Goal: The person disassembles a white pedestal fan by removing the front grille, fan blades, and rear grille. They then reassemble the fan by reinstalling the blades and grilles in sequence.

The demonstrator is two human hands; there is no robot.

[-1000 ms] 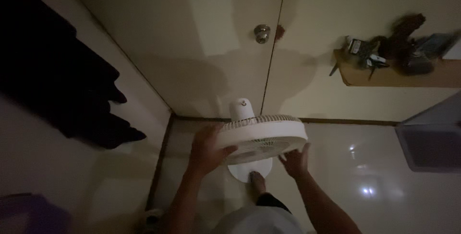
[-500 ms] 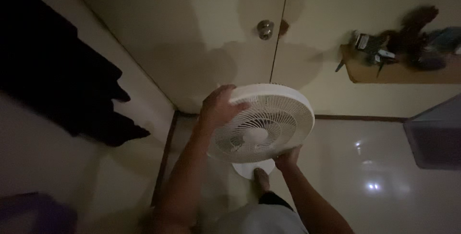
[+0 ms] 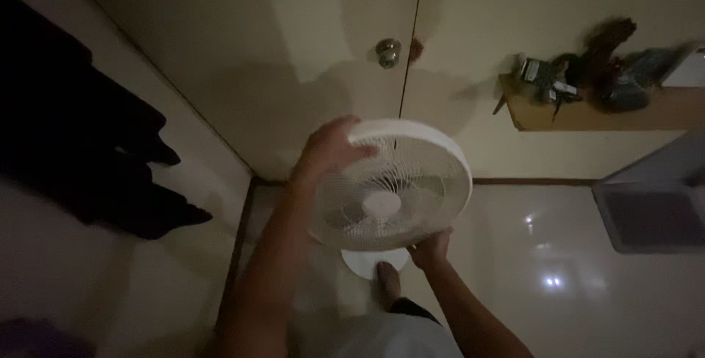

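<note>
A white standing fan (image 3: 393, 189) with a round grille faces up toward me, its round base (image 3: 367, 262) on the glossy floor. My left hand (image 3: 327, 149) grips the upper left rim of the grille. My right hand (image 3: 429, 248) holds the lower right edge of the grille from beneath. One of my feet (image 3: 388, 279) stands beside the base.
A closed pale door with a round knob (image 3: 388, 51) is behind the fan. Dark clothes (image 3: 88, 152) hang on the left wall. A wooden shelf (image 3: 587, 108) with clutter is at the right, a grey bin (image 3: 653, 204) below it.
The fan head has tilted from nearly flat to facing upward toward me. My left hand slid to the top rim; my right hand stays under the lower edge.
</note>
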